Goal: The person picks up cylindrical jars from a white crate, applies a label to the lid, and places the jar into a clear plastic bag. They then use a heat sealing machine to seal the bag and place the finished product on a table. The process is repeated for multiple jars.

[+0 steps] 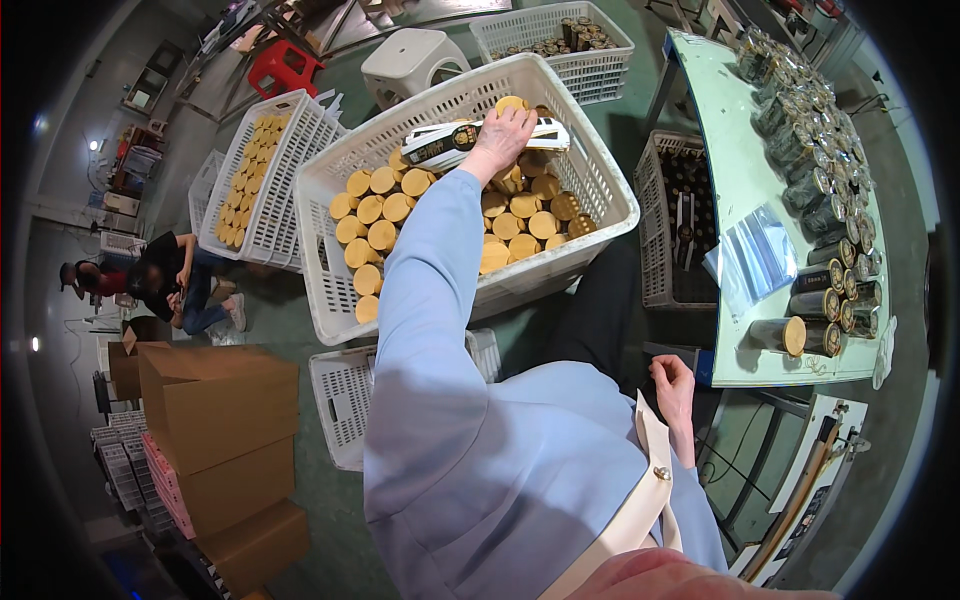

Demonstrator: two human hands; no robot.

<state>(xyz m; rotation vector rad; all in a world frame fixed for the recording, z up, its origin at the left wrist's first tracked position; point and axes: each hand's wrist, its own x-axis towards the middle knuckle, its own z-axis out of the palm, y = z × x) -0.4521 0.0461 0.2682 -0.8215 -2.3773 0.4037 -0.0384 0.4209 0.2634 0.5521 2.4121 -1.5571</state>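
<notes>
My left hand [504, 138] reaches into a large white plastic crate [318, 268], its fingers curled round a yellow-lidded canister [511, 103]. Below that hand lie black-and-white printed strips [437, 143], on top of the crate's contents. Many more canisters with round yellow lids [382, 235] stand upright in the crate, with a gap between the left and right groups partly covered by my sleeve. Close to my body at the right, my right hand [675, 388] hangs near the table's corner, fingers loosely curled in and nothing visible in them.
At right, a pale green table [740, 130] bears several dark canisters [822, 304] and clear plastic bags [755, 258]. A dark-filled crate [655, 205] stands beneath its edge. Left are another crate [290, 150], cardboard boxes [220, 410] and people. A white stool [412, 55] stands behind.
</notes>
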